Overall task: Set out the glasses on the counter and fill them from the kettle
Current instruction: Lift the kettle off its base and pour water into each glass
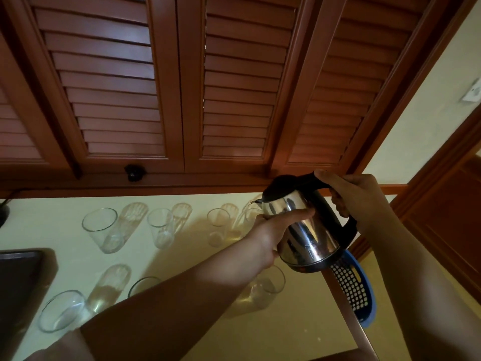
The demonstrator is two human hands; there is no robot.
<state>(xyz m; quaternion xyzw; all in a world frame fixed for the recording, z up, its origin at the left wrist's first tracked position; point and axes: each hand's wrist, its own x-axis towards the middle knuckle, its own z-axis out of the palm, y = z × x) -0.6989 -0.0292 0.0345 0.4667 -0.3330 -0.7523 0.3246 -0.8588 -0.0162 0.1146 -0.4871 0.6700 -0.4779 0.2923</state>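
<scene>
Stainless steel forms the body of the kettle point(307, 230), which has a black lid and a black handle. The kettle is held in the air above the right end of the counter point(65, 235), tilted with its spout toward the back edge. The right hand point(361, 201) is closed around the black handle. The left hand point(270, 235) rests against the steel body, fingers point(296, 213) laid flat along its side, supporting it rather than wrapping it.

The spout sits just over a glass point(251, 214) at the right end of the back row; a thin stream of water is faintly visible there. Three more glasses stand upright along the back edge: a wide glass point(102, 229) toward the left, a second glass point(161, 227) and a third glass point(218, 226). A front row stands nearer the front edge, partly hidden by the left forearm; its leftmost glass point(61, 311) is near the front-left corner.

A blue perforated basket point(356, 290) lies beyond the right edge. A dark tray point(23, 277) occupies the left edge. Louvred wooden doors point(182, 87) rise behind the back edge.
</scene>
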